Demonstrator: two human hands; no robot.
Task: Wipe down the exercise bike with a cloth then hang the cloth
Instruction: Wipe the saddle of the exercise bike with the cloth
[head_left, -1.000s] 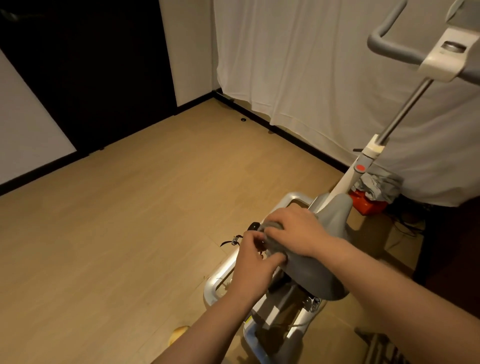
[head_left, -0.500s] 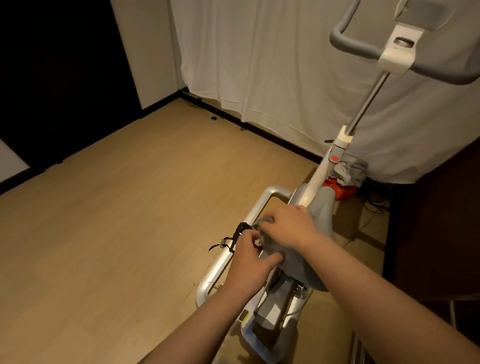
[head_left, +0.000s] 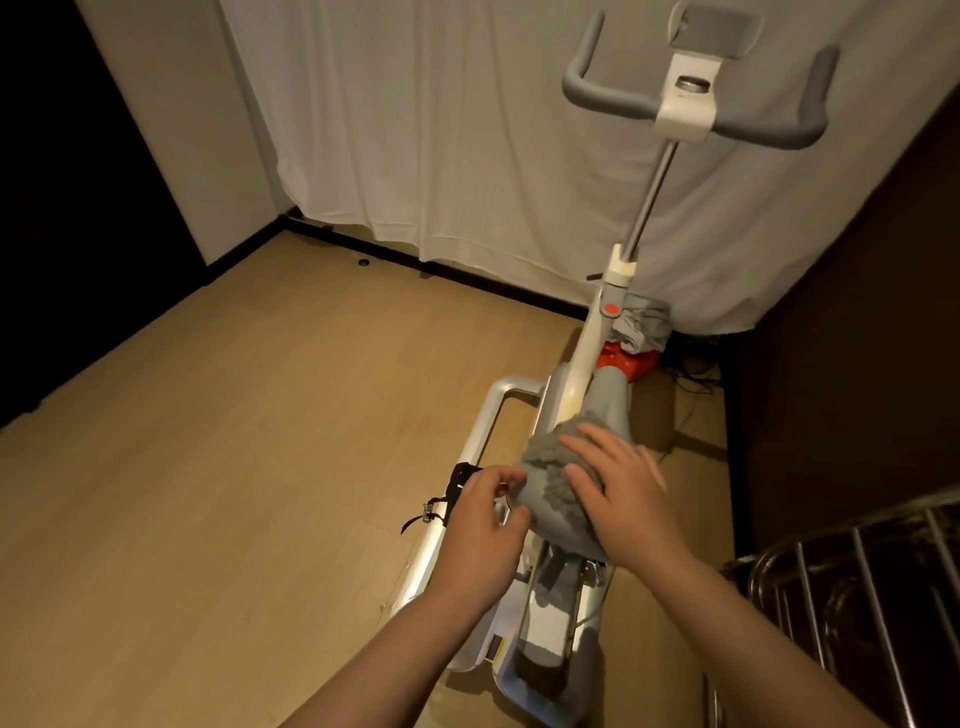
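Observation:
A white exercise bike (head_left: 597, 332) stands lengthwise in front of me, its grey handlebars (head_left: 613, 101) at the top. A fluffy grey cloth (head_left: 548, 462) lies over the grey saddle (head_left: 610, 405). My right hand (head_left: 613, 483) lies flat on the cloth with straight, spread fingers, pressing it onto the saddle. My left hand (head_left: 483, 525) is just left of the saddle, its thumb and fingers curled at the cloth's left edge; whether they pinch the cloth is unclear.
A white sheet (head_left: 467, 156) hangs behind the bike. A grey rag on an orange object (head_left: 631, 364) sits by the bike's front. A metal rack (head_left: 852, 587) stands at the lower right. Bare wooden floor (head_left: 234, 441) spreads to the left. A black pedal strap (head_left: 457, 488) juts out left.
My view has swung right and up, bringing the handlebars fully into sight. My right hand has flattened out over the cloth, and my left hand has drawn slightly away from the saddle.

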